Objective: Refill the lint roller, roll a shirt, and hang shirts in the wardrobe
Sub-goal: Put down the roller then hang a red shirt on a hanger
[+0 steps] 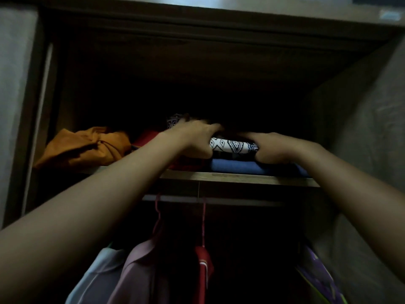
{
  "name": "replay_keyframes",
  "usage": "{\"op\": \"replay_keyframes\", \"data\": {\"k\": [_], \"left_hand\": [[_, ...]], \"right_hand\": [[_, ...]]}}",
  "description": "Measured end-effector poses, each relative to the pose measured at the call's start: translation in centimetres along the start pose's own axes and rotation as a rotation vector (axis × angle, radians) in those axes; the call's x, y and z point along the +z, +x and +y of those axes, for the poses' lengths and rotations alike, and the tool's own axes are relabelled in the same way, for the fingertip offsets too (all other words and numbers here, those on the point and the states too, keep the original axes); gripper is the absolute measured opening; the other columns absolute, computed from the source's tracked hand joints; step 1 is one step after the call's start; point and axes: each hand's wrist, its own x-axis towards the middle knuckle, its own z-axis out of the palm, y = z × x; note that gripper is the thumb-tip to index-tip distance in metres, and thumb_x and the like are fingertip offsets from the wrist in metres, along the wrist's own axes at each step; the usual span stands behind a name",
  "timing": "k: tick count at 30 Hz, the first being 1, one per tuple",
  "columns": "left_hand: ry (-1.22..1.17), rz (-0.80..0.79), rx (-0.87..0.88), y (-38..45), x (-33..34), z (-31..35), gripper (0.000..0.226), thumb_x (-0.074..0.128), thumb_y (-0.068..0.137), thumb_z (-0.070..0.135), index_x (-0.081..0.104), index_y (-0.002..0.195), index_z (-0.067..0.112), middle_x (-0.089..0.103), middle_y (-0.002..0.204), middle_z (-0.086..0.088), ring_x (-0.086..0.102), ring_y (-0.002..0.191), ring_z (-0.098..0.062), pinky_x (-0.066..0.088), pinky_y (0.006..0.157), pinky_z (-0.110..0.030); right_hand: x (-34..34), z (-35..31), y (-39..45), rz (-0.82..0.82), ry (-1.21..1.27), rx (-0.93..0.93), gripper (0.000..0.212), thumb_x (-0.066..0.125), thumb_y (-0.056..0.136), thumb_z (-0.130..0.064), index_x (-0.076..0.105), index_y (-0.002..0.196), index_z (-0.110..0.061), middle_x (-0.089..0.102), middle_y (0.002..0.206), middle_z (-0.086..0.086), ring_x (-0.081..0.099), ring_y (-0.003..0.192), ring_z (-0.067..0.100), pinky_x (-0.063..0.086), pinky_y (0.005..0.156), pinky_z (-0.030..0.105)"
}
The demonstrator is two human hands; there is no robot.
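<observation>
Her left hand (192, 139) and right hand (271, 150) both clutch the ends of a rolled black-and-white patterned shirt (232, 146), on a folded blue garment (241, 167) on the wardrobe's upper shelf (219, 177).

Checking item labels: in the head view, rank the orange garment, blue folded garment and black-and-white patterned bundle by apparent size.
1. Orange garment, crumpled, clearly largest.
2. Blue folded garment.
3. Patterned bundle; both hands, left hand and right hand, hide its ends, so its rank is unsure.
</observation>
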Motion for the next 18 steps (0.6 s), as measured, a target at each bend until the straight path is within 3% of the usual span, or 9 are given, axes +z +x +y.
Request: {"op": "replay_keyframes", "data": {"k": [3,5,8,11,13,15,18], "left_hand": [[-0.046,-0.114,-0.057,0.6,-0.7,-0.5,0.044,0.056,0.086,0.02,0.048,0.129,0.026,0.058,0.115,-0.004,0.055,0.101,-0.022,0.046,0.093,-0.042],[-0.053,-0.129,-0.074,0.7,-0.6,-0.7,0.03,0.054,0.087,0.015,0.055,0.116,0.024,0.06,0.104,-0.002,0.057,0.092,-0.02,0.049,0.08,-0.035],[-0.039,-0.017,-0.037,1.0,-0.4,-0.5,0.027,0.052,0.088,0.006,0.06,0.111,0.018,0.063,0.108,-0.007,0.06,0.093,-0.024,0.05,0.079,-0.036],[-0.015,0.128,0.002,1.5,-0.2,0.1,0.032,0.051,0.089,0.002,0.059,0.118,0.014,0.062,0.116,-0.011,0.06,0.105,-0.03,0.046,0.08,-0.035],[0.0,0.205,0.039,2.3,0.1,0.9,0.037,0.047,0.091,0.003,0.055,0.125,0.014,0.06,0.121,-0.014,0.059,0.108,-0.032,0.046,0.084,-0.037],[-0.005,0.243,0.063,3.7,0.4,2.2,0.046,0.044,0.094,0.003,0.046,0.137,0.017,0.054,0.13,-0.015,0.056,0.114,-0.033,0.045,0.091,-0.039],[-0.064,0.187,0.06,5.4,0.9,4.6,0.052,0.041,0.097,0.006,0.034,0.146,0.022,0.04,0.146,-0.015,0.045,0.13,-0.033,0.033,0.107,-0.043]], "right_hand": [[-1.0,0.7,0.2,-0.104,-0.091,-0.019,0.055,0.053,0.087,-0.005,0.044,0.136,-0.03,0.057,0.108,0.002,0.055,0.088,0.017,0.046,0.078,0.032],[-1.4,1.0,0.1,-0.164,-0.089,-0.037,0.045,0.054,0.087,-0.003,0.051,0.126,-0.025,0.059,0.104,0.0,0.058,0.09,0.018,0.05,0.082,0.035],[-1.5,1.4,-0.2,-0.202,-0.084,-0.083,0.043,0.053,0.086,0.0,0.054,0.114,-0.033,0.06,0.101,-0.003,0.059,0.091,0.017,0.051,0.084,0.036],[-1.4,2.5,0.1,-0.129,-0.152,-0.072,0.033,0.049,0.086,0.001,0.057,0.09,-0.031,0.063,0.092,-0.003,0.06,0.083,0.017,0.049,0.074,0.031],[-1.4,3.6,0.7,-0.032,-0.213,-0.012,0.028,0.049,0.088,0.0,0.06,0.096,-0.025,0.064,0.097,0.003,0.06,0.085,0.022,0.046,0.073,0.032],[-1.6,5.2,1.4,0.108,-0.225,0.079,0.03,0.049,0.092,-0.003,0.059,0.119,-0.013,0.062,0.113,0.012,0.059,0.099,0.029,0.044,0.08,0.034],[-1.7,7.4,1.1,0.315,-0.253,0.161,0.036,0.049,0.095,-0.006,0.054,0.129,-0.012,0.058,0.123,0.016,0.058,0.108,0.033,0.045,0.089,0.038]]}}
